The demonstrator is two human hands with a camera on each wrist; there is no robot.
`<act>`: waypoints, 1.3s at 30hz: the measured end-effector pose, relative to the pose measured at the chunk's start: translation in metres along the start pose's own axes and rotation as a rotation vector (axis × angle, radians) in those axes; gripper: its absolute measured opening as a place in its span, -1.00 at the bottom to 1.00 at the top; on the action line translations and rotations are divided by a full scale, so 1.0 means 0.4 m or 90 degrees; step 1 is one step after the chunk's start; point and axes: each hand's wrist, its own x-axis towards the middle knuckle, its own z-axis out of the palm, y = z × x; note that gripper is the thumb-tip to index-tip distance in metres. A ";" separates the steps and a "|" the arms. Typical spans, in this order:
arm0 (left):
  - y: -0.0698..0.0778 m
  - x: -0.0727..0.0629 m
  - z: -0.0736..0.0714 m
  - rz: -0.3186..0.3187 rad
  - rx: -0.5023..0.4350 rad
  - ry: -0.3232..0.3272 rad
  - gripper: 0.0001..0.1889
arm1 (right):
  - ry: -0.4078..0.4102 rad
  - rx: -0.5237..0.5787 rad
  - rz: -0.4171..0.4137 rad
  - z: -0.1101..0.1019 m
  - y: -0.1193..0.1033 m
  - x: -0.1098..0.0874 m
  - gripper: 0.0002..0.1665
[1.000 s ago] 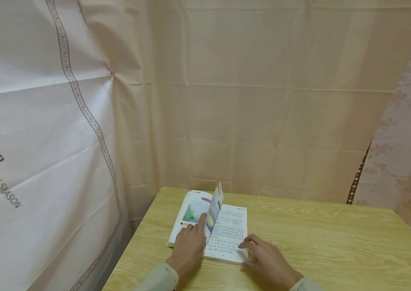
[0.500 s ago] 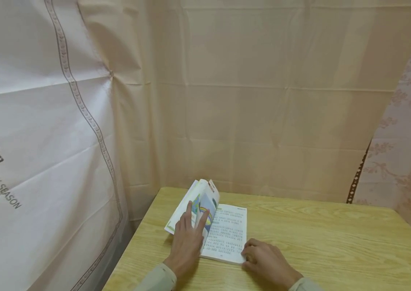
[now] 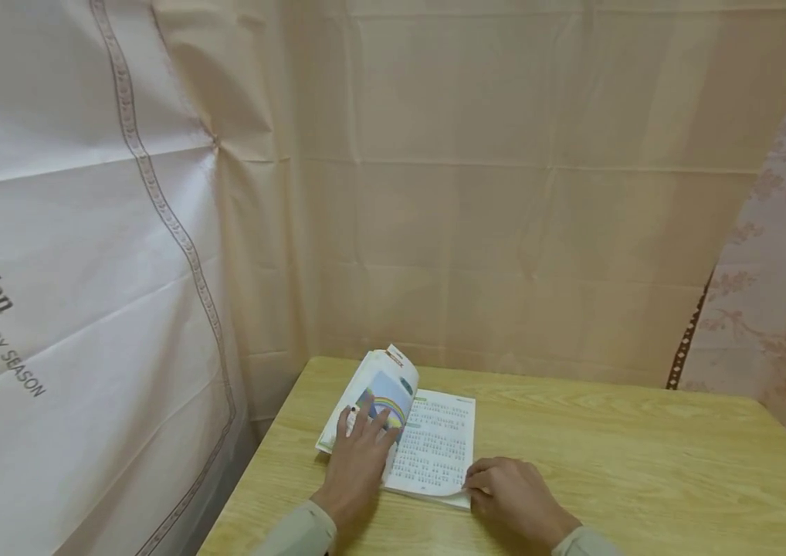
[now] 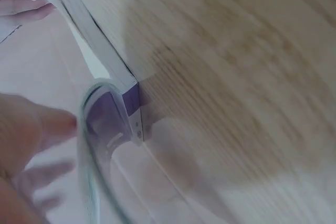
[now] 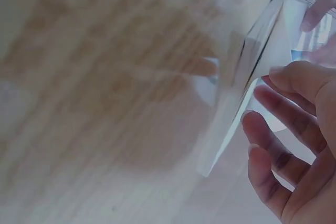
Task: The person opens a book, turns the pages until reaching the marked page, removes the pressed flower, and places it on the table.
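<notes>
An open book (image 3: 435,440) lies on the wooden table, its right page full of printed text. A rainbow picture (image 3: 387,398) fills part of the raised left-hand pages. My left hand (image 3: 360,463) rests on those pages with fingers spread. At the lower right corner, my right hand (image 3: 514,494) pinches the edge of the text page, which lifts slightly there. The right wrist view shows thumb and index finger of the right hand (image 5: 299,129) together at the page edge, the other fingers loosely bent. In the left wrist view, the book's spine (image 4: 132,98) and curved pages show beside the left fingers.
The light wooden table (image 3: 615,463) extends to the right of the book. Behind it hangs a beige curtain (image 3: 504,193). A white printed cloth (image 3: 87,270) hangs at the left, and a floral cloth (image 3: 768,293) at the right.
The standing leaf has gone over to the left, under my spread left hand. My right fingers have closed on the right page's lower corner, which now lifts a little.
</notes>
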 end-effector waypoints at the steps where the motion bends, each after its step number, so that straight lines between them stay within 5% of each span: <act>1: 0.001 -0.001 0.000 0.015 -0.001 -0.016 -0.54 | 0.004 -0.007 0.001 -0.001 0.002 -0.002 -0.84; 5: 0.008 -0.007 0.003 0.055 -0.032 -0.054 -0.71 | 0.032 -0.042 -0.009 -0.004 0.009 -0.012 -0.83; 8: 0.010 -0.011 0.004 0.049 -0.045 -0.046 -0.73 | 0.036 -0.052 -0.003 -0.007 0.011 -0.017 -0.83; 13: 0.005 -0.015 0.002 0.022 -0.049 -0.041 -0.74 | -0.034 -0.016 0.040 -0.013 -0.001 -0.011 -0.95; 15: 0.002 -0.015 0.003 0.017 -0.049 -0.046 -0.75 | -0.072 0.000 0.055 -0.014 -0.006 -0.007 -0.85; 21: -0.001 -0.017 0.011 0.012 -0.066 -0.054 -0.72 | -0.104 0.029 0.018 -0.006 -0.006 0.003 -0.88; 30: 0.001 -0.021 0.019 0.047 -0.080 -0.030 -0.70 | -0.005 -0.033 -0.082 -0.005 -0.020 0.016 -0.82; 39: 0.010 -0.016 0.012 0.056 -0.066 -0.032 -0.61 | 0.056 -0.058 -0.078 -0.008 -0.024 0.025 -0.79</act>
